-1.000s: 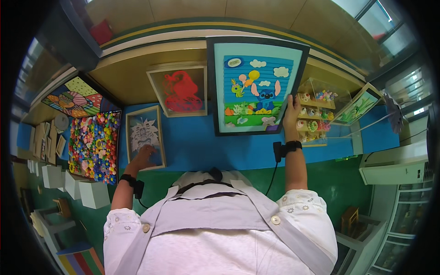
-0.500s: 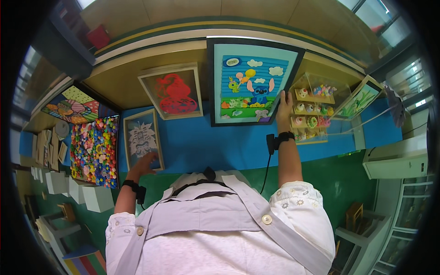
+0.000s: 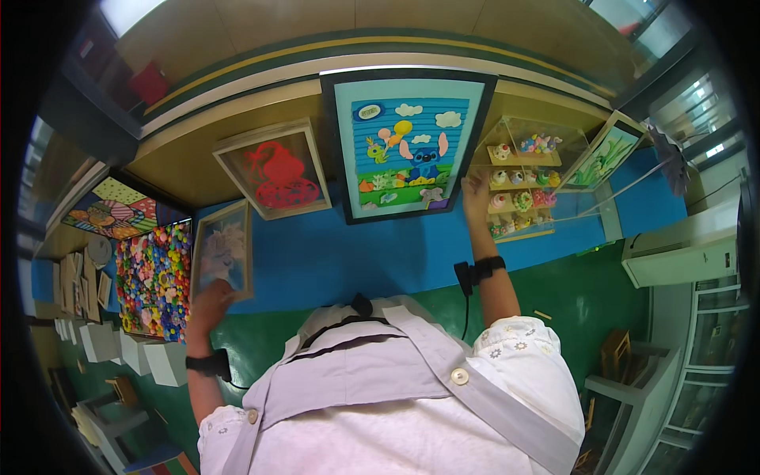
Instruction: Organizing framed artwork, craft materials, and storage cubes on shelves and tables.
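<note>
1. One blue tabletop (image 3: 332, 269) is set along the far wall; the framed works and the display case are borne by it.
2. One large black-framed picture (image 3: 404, 150) is stood near the middle, at the far side. A blue creature and a green one are shown in it.
3. One panel of coloured pieces (image 3: 154, 281) is placed at the left; one patchwork picture (image 3: 127, 207) is seen beyond it.
4. One clear display case (image 3: 526, 161) is set right of the large picture, with four rows of small ornaments; the ornaments are too small to be counted surely.
5. Two pale wooden frames are counted left of the middle: the red-figure frame (image 3: 277, 174), farther off, and the white-leaf frame (image 3: 222, 245), nearer.
6. One plant picture (image 3: 606, 158) is leaned at the far right.
7. Two hands are held well apart. The left hand (image 3: 212, 305) has been shifted to the white-leaf frame's near edge; whether it is gripped cannot be told. The right hand (image 3: 476, 198) has been lowered beside the large picture's right edge; contact cannot be told. Handling now seems centred on the white-leaf frame.
</note>
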### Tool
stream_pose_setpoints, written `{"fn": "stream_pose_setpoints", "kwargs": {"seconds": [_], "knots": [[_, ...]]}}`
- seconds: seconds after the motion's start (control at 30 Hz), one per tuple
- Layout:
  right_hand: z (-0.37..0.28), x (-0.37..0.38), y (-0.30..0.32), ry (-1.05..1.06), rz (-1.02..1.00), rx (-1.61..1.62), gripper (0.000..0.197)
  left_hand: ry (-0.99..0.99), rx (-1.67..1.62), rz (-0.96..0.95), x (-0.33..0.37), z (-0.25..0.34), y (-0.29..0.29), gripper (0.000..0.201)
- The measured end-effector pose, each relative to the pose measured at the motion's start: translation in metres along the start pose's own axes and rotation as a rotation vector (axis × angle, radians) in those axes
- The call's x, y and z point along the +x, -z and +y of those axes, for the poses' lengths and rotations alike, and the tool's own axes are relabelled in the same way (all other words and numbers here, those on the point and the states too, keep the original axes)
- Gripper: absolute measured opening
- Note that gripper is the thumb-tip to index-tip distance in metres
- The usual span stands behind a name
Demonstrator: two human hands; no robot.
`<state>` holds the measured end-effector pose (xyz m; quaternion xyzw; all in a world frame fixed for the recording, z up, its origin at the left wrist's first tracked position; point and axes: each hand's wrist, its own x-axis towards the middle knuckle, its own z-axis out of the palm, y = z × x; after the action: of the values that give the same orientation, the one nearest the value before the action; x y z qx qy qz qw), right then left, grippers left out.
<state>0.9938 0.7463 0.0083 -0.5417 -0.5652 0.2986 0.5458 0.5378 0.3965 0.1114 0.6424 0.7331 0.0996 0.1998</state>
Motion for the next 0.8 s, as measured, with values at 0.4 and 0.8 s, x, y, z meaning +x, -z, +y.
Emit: {"fn": "stream_pose_setpoints", "kwargs": {"seconds": [0.4, 0.8], "knots": [[0.052, -0.126, 0.031, -0.394, -0.649, -0.099, 0.024, -0.008, 0.157, 0.789, 0.071, 0.001, 0.060, 0.023], [0.032, -0.198, 0.038, -0.397, -0.763, -0.281, 0.026, -0.295, 0.398, 0.741, 0.153, -0.069, 0.132, 0.032]]}}
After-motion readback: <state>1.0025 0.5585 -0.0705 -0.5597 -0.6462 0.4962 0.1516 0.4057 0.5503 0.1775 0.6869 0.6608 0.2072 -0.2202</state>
